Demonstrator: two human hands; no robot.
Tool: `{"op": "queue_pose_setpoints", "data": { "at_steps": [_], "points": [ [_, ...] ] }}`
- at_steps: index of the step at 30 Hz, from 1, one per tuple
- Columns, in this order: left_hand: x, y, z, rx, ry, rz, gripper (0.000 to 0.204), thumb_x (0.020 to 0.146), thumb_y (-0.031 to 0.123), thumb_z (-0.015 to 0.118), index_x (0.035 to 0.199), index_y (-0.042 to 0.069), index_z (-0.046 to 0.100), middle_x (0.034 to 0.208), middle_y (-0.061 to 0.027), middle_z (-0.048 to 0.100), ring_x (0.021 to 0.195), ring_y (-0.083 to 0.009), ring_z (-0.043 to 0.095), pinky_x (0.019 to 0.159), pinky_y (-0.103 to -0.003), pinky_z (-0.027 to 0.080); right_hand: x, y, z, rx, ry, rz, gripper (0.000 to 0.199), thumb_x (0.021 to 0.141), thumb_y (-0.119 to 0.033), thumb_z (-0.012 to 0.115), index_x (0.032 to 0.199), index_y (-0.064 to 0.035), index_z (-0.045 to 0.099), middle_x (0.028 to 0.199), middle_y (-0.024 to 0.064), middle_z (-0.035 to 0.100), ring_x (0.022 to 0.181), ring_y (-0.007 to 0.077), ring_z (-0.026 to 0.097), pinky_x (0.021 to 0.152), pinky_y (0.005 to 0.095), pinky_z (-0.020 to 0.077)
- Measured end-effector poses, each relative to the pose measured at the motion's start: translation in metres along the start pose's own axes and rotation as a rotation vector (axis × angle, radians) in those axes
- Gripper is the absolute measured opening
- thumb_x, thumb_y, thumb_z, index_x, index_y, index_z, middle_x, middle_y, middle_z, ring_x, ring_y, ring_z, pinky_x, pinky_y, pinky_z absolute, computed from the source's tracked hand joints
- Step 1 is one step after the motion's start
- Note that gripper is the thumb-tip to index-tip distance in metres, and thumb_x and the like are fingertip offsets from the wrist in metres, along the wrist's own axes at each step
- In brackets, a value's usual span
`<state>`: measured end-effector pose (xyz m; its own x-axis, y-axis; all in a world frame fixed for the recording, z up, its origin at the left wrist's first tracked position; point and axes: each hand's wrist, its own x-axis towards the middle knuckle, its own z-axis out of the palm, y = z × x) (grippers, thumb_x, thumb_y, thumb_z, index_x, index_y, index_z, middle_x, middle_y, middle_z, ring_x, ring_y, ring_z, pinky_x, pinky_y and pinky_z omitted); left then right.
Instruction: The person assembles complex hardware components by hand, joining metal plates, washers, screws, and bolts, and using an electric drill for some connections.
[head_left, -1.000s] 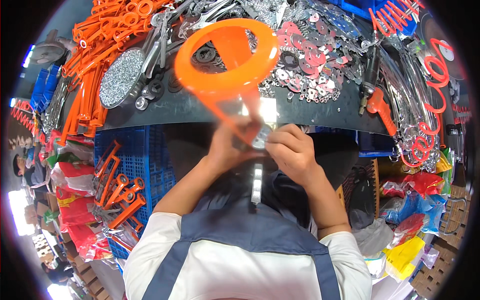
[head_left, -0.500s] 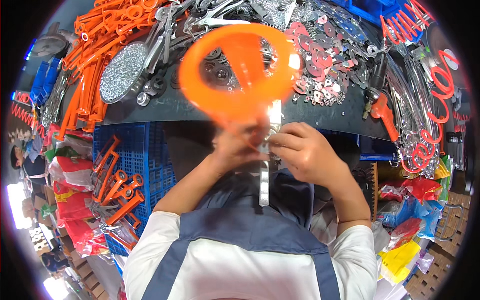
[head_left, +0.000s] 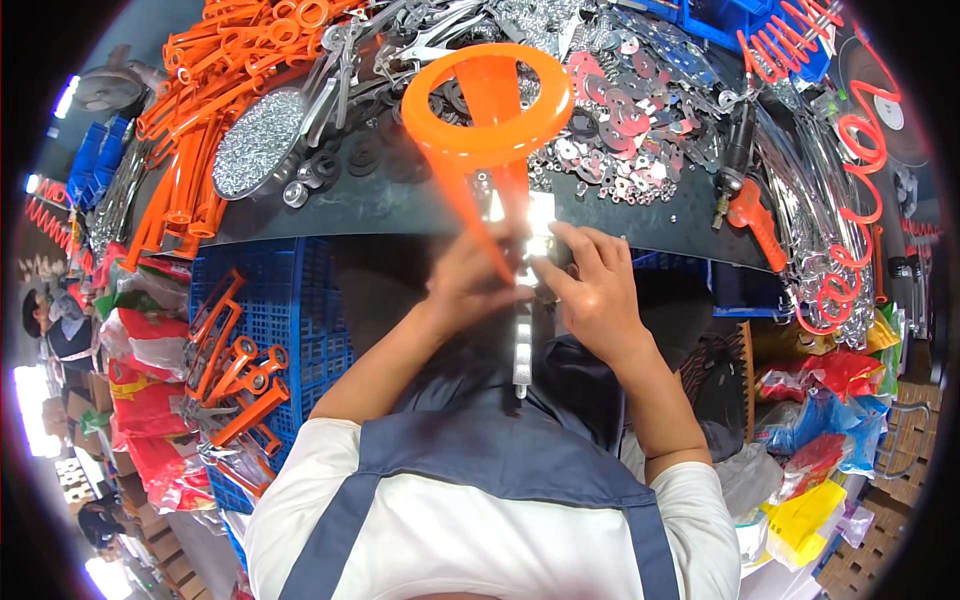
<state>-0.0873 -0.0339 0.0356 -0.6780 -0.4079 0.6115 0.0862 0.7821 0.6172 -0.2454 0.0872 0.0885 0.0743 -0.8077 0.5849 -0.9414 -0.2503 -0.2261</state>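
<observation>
An orange tool frame point(head_left: 545, 125) with a broad ring-shaped end rises in front of me, its narrow end down between my hands. My left hand point(head_left: 468, 285), smeared by motion, is closed round its lower part. A bright silver metal piece point(head_left: 540, 215) glares beside the frame. From between my hands a ridged silver strip point(head_left: 522, 355) hangs towards my lap. My right hand point(head_left: 600, 290) has its thumb and forefinger on the metal piece from the right, the other fingers loosely bent. Just where the parts join is hidden by fingers and glare.
On the dark bench stand a bowl of small metal pins point(head_left: 260, 140), piled orange frames point(head_left: 190, 165), loose washers point(head_left: 630, 120) and an orange-handled air tool point(head_left: 755, 220) by a coiled red hose point(head_left: 860, 150). A blue crate point(head_left: 300, 330) stands below left, near orange tools point(head_left: 240, 375).
The orange frame has come down slightly and tilted more upright, its ring looking smaller. My right hand's fingers have opened out from a tight pinch and spread along the metal piece.
</observation>
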Motion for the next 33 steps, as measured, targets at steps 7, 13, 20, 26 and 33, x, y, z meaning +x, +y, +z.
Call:
{"op": "queue_pose_setpoints", "data": {
  "at_steps": [7, 13, 20, 26, 33],
  "points": [
    [-0.006, 0.0, 0.001, -0.049, 0.009, -0.088, 0.039, 0.063, 0.017, 0.083, 0.094, 0.002, 0.064, 0.118, -0.0148, 0.058, 0.109, -0.0312, 0.056, 0.09, -0.038, 0.046, -0.005, -0.004, 0.003, -0.007, -0.014, 0.046, 0.035, 0.068, -0.004, 0.061, 0.102, -0.0079, 0.066, 0.114, 0.0118, 0.056, 0.101, 0.0292, 0.054, 0.081, 0.0407, 0.0401],
    [-0.008, -0.009, -0.041, -0.203, 0.215, -0.115, 0.046, 0.07, 0.018, 0.075, 0.111, 0.005, 0.058, 0.121, -0.0159, 0.057, 0.114, -0.0336, 0.053, 0.096, -0.041, 0.042, -0.009, -0.002, 0.01, 0.032, 0.019, 0.054, 0.039, 0.068, 0.0, 0.06, 0.105, -0.0096, 0.065, 0.113, 0.0131, 0.055, 0.101, 0.0316, 0.054, 0.08, 0.0416, 0.041],
    [0.036, -0.07, -0.209, 0.839, 0.406, -0.278, 0.028, 0.078, 0.015, 0.068, 0.103, 0.004, 0.063, 0.103, -0.0141, 0.063, 0.097, -0.0294, 0.06, 0.088, -0.037, 0.045, -0.009, -0.003, 0.009, 0.046, 0.016, 0.069, 0.039, 0.071, 0.0, 0.061, 0.109, -0.0095, 0.065, 0.112, 0.0148, 0.055, 0.1, 0.0333, 0.054, 0.082, 0.0419, 0.0409],
    [0.057, -0.112, -0.268, 0.972, 0.033, -0.511, 0.026, 0.075, 0.02, 0.07, 0.097, 0.007, 0.069, 0.094, -0.0172, 0.066, 0.092, -0.0335, 0.062, 0.084, -0.039, 0.047, -0.008, -0.007, 0.01, 0.057, -0.002, 0.079, 0.041, 0.07, 0.002, 0.06, 0.11, -0.0087, 0.064, 0.111, 0.0163, 0.056, 0.099, 0.034, 0.055, 0.08, 0.0411, 0.0414],
    [0.059, -0.149, -0.304, 0.831, 0.283, -0.623, 0.018, 0.079, 0.018, 0.069, 0.093, 0.007, 0.071, 0.085, -0.0085, 0.069, 0.077, -0.0163, 0.064, 0.071, -0.029, 0.049, -0.005, -0.011, 0.005, 0.1, -0.004, 0.078, 0.042, 0.069, 0.006, 0.059, 0.109, -0.007, 0.063, 0.112, 0.0181, 0.055, 0.098, 0.0351, 0.055, 0.079, 0.0413, 0.0427]
  ]
}}
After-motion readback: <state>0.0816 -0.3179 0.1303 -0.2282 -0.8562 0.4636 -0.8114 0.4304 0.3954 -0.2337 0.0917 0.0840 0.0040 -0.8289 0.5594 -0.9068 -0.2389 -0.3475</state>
